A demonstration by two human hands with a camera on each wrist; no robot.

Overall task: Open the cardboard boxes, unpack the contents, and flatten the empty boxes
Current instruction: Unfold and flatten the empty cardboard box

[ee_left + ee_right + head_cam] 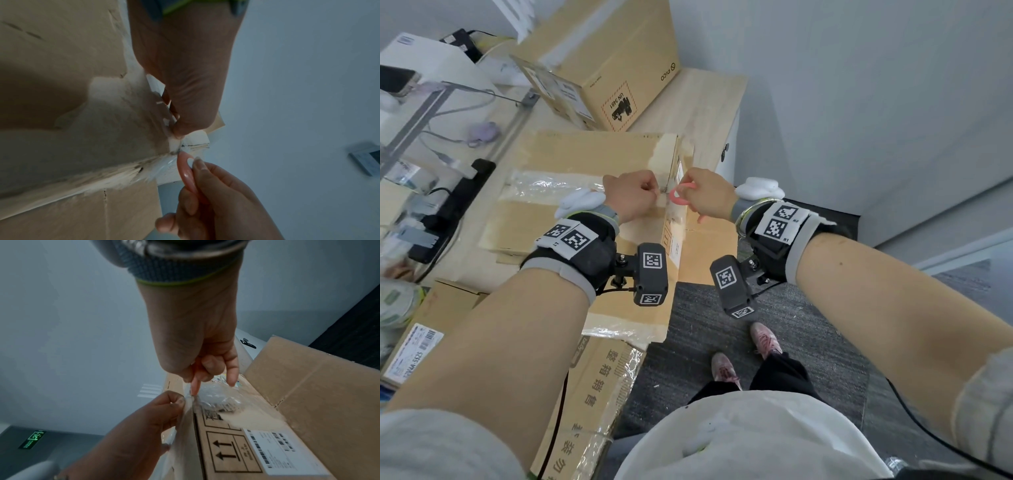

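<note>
A large cardboard box [592, 154] sealed with clear tape [551, 183] lies on the desk. At its right top edge my left hand [654, 193] pinches a loose end of the tape. My right hand [688, 192] grips a pink ring-shaped cutter [681, 198], its tip against that same corner. In the left wrist view my left hand's thumb [180, 128] presses the tape end, with the cutter [186, 173] just below it. In the right wrist view the cutter tip [195, 386] meets crumpled tape [218, 395] on the box side [226, 443], beside my left hand [174, 400].
A second box [613, 68] printed PICO stands at the back of the desk [709, 102]. More boxes [599, 394] sit low at the left, one with a label [414, 349]. A black power strip [448, 209] and cables lie left. A side flap [318, 386] hangs over grey carpet [808, 342].
</note>
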